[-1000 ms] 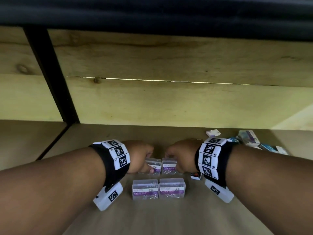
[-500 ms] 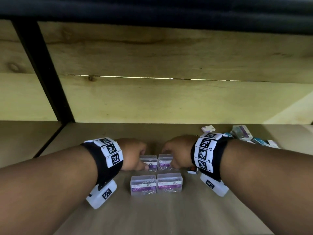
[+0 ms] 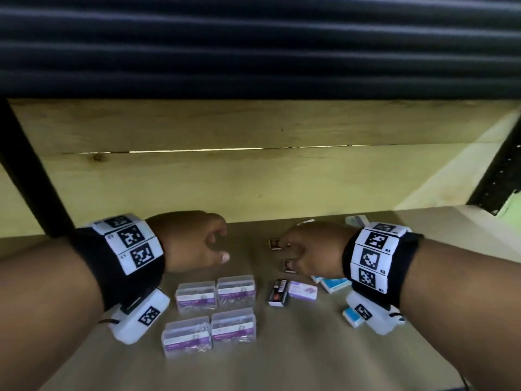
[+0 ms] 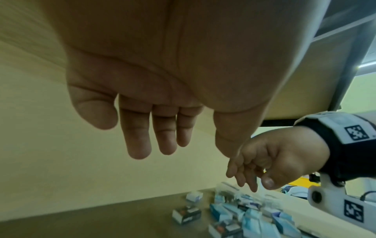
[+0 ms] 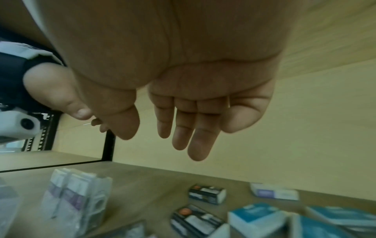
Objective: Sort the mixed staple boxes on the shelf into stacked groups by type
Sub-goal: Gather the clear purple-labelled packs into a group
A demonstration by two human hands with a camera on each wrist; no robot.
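Four clear plastic boxes (image 3: 236, 292) with purple labels sit in a two-by-two block on the wooden shelf (image 3: 296, 351); they also show in the right wrist view (image 5: 77, 198). My left hand (image 3: 217, 244) hovers behind them, fingers relaxed and empty (image 4: 158, 145). My right hand (image 3: 293, 252) hangs over small black staple boxes (image 3: 275, 244), its fingers loose and holding nothing (image 5: 179, 136). Another black box (image 3: 278, 292) lies beside a white and purple box (image 3: 303, 290). Blue boxes (image 3: 335, 285) lie partly hidden under my right wrist.
A wooden back wall (image 3: 253, 179) closes the shelf bay. A black upright post (image 3: 31, 176) stands at the left. A dark ridged surface (image 3: 253, 46) hangs overhead. More mixed boxes (image 3: 356, 220) lie at the back right, and a heap of blue ones (image 4: 234, 212) lies further right.
Both hands have let go of the rear pair of clear boxes and lifted. The right hand has moved right, over the small black boxes.
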